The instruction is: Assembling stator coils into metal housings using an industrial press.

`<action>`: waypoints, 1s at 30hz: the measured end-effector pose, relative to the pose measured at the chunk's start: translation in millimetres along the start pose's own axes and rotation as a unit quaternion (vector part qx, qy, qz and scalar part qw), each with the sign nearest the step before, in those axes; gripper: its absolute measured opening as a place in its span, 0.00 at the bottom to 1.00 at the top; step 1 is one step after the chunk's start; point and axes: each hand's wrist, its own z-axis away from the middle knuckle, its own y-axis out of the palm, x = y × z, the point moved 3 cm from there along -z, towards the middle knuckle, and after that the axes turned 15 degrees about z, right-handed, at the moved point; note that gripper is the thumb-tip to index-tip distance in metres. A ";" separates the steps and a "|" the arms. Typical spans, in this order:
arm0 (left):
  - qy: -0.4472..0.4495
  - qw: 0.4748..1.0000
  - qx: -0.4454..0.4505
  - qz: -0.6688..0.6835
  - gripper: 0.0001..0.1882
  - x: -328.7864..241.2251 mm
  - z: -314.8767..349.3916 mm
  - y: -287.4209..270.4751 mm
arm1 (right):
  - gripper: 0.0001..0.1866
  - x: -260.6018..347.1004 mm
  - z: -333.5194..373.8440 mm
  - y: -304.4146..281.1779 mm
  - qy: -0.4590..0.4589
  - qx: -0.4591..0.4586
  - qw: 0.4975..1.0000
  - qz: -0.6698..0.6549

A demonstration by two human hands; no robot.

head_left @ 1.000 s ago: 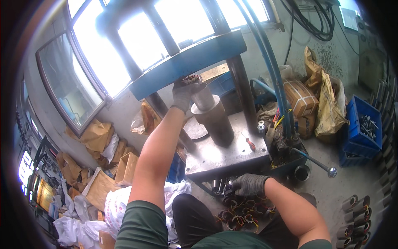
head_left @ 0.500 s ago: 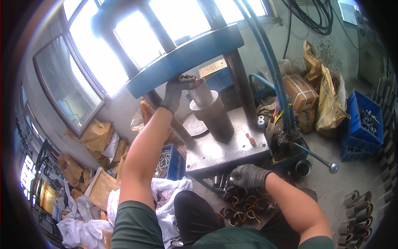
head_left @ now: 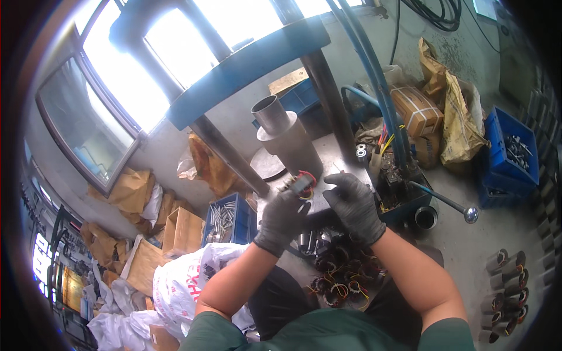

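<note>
My left hand [head_left: 282, 220], in a dark glove, grips a small wound stator [head_left: 302, 186] with red and yellow wires, held above the front of the steel press table [head_left: 336, 148]. To the right of it, my gloved right hand [head_left: 355, 209] has its fingers bent and apart, with nothing visible in them. Only the thin shaft of a screwdriver [head_left: 336, 168] shows behind that hand. On the table stands a stepped steel cylinder [head_left: 287, 140], with a hollow metal sleeve [head_left: 269, 114] on top. Above it is the press's blue plate [head_left: 252, 70].
Several wired stators [head_left: 342, 278] lie below the table's front edge. A blue bin of metal pins [head_left: 222, 219] stands left; stacked blue crates [head_left: 509, 152] stand right. Several cylindrical housings [head_left: 506, 292] are on the right floor. A ball-ended lever [head_left: 448, 202] juts out beside the press.
My left hand has come down from the sleeve's top toward me, bringing the stator. The right hand has risen from below the table edge to beside it. The view has shifted slightly.
</note>
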 end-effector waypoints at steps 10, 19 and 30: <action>-0.070 0.992 0.095 0.045 0.26 43.3 12.7 12.6 | 0.10 -18.8 6.0 0.8 0.039 0.021 0.999 -0.010; -0.014 0.998 -0.008 0.060 0.30 51.1 -5.6 26.7 | 0.08 -8.8 10.9 3.2 -0.075 0.027 0.991 0.108; -0.010 1.000 0.018 -0.011 0.35 24.6 -2.9 11.8 | 0.13 -19.7 6.4 -2.0 0.164 0.075 0.983 -0.043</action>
